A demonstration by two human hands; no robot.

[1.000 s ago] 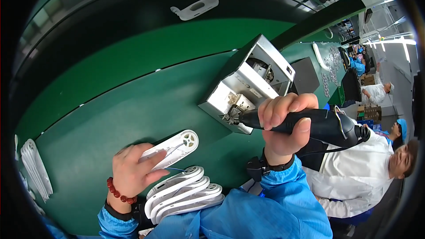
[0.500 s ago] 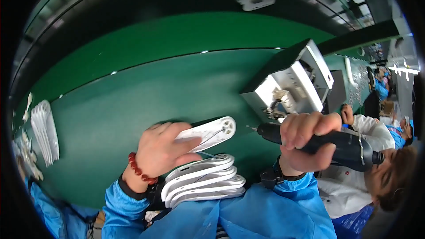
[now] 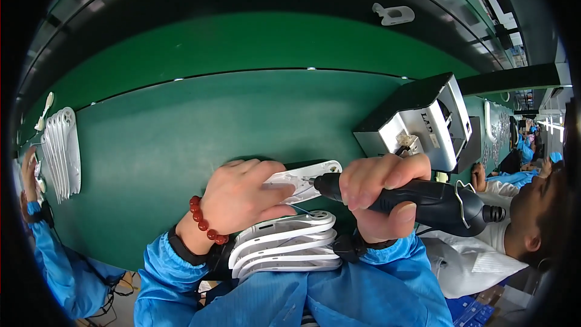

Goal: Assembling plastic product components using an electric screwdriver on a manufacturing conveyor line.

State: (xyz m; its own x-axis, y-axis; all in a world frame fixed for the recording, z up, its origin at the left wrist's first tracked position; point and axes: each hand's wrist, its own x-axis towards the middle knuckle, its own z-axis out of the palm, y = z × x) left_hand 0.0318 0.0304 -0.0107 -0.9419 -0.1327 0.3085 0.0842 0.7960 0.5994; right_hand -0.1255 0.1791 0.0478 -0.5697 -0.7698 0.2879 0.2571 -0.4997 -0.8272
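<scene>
My left hand (image 3: 245, 197) is closed on a long white plastic shell (image 3: 290, 181), its fingers across the near end. A black electric screwdriver (image 3: 433, 200) lies almost level in my right hand (image 3: 384, 188), the fingers wrapped round its body. The screwdriver's tip meets the inside of the shell near its rounded right end; whether a screw sits there I cannot make out. Right below, close to my body, several similar white shells (image 3: 284, 254) are stacked, with a thin wire along the top one.
At the right back of the green table (image 3: 200, 115) stands a black and silver box-shaped device (image 3: 417, 124). Another stack of white shells (image 3: 62, 154) is at far left, near a co-worker's hand (image 3: 29, 175). A white part (image 3: 396, 16) lies beyond the table. Another person (image 3: 514, 230) sits at right.
My right hand has brought the screwdriver left, so its tip now meets the shell instead of standing apart from it. A co-worker's hand has come into view at far left. The whole view has shifted.
</scene>
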